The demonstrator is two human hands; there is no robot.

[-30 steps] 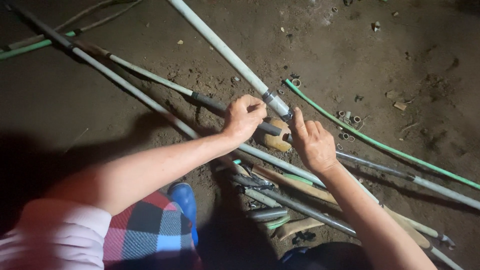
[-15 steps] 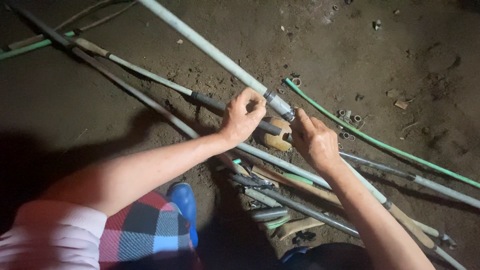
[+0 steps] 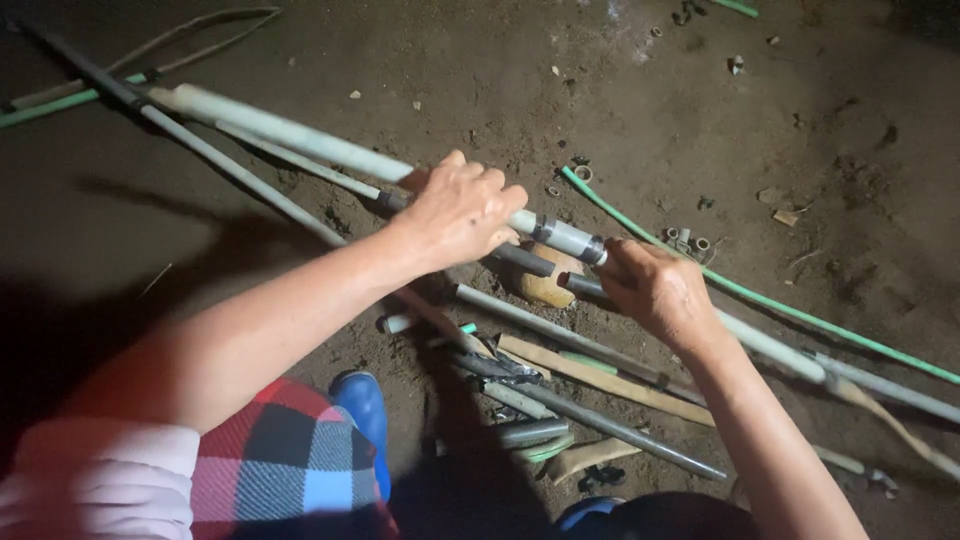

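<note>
Left hand [image 3: 462, 212] wrapped over a long pale pipe [image 3: 300, 140], fingers curled tight round it near its grey-banded end; pipe runs up-left, lifted a bit off the dirt floor [image 3: 700, 110]. Right hand [image 3: 655, 290] closed on a second, darker pipe end [image 3: 580, 285] just below the banded tip, the two ends nearly meeting. Under both: pile of grey rods & wood strips [image 3: 600, 375], thin green hose [image 3: 760, 295] to the right, blue shoe [image 3: 362, 410] at bottom, small ring fittings [image 3: 688, 240] by the hose.
</note>
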